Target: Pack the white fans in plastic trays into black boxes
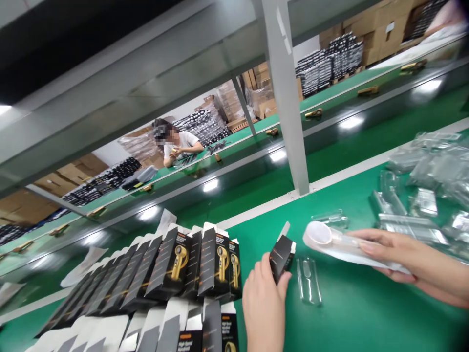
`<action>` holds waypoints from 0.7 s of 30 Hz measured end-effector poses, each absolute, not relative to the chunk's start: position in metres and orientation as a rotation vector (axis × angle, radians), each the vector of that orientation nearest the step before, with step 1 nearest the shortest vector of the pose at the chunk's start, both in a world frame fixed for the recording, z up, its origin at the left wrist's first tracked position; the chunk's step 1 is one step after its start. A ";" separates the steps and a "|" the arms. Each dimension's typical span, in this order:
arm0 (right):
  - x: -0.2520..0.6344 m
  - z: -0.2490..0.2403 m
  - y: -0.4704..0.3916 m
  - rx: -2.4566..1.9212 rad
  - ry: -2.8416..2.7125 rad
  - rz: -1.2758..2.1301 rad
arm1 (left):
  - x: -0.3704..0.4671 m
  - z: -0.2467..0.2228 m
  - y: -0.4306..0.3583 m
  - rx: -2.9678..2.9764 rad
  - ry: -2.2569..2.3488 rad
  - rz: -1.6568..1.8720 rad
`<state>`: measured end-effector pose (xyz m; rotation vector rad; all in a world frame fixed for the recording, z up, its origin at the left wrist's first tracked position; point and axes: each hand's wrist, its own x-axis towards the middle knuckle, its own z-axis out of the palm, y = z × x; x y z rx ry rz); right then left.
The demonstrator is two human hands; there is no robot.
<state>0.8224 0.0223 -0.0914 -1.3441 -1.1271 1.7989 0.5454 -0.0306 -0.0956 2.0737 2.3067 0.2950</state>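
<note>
My left hand (264, 298) is wrapped round a small black box (281, 256) with an open flap, at the lower middle. On the right, my right hand (392, 252) holds a white-wrapped item (330, 240) with a round end pointing left. Between and below them, a clear plastic tray (309, 281) lies on the green table (344, 313). Rows of black boxes (172, 266) with a gold device printed on them stand left of my left hand, their white flaps up.
Clear plastic trays (439, 166) are heaped at the right. A grey metal post (286, 98) rises behind the table. Gold devices (314, 113) lie along the conveyor (234, 181). Across it sits a person (185, 142) holding something small.
</note>
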 end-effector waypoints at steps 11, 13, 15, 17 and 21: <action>0.819 -0.073 0.047 -1.172 -1.670 1.948 | 0.531 -0.118 -0.049 2.431 2.039 1.041; 0.826 -0.067 0.046 -1.146 -1.804 1.914 | 0.533 -0.114 -0.050 2.520 1.948 1.037; 0.825 -0.060 0.041 -1.148 -1.915 1.861 | 0.537 -0.108 -0.050 2.659 1.764 0.978; 0.820 -0.056 0.033 -1.185 -1.988 1.804 | 0.544 -0.104 -0.050 2.782 1.571 0.926; 0.805 -0.059 0.012 -1.267 -2.019 1.728 | 0.555 -0.106 -0.052 2.756 1.541 1.008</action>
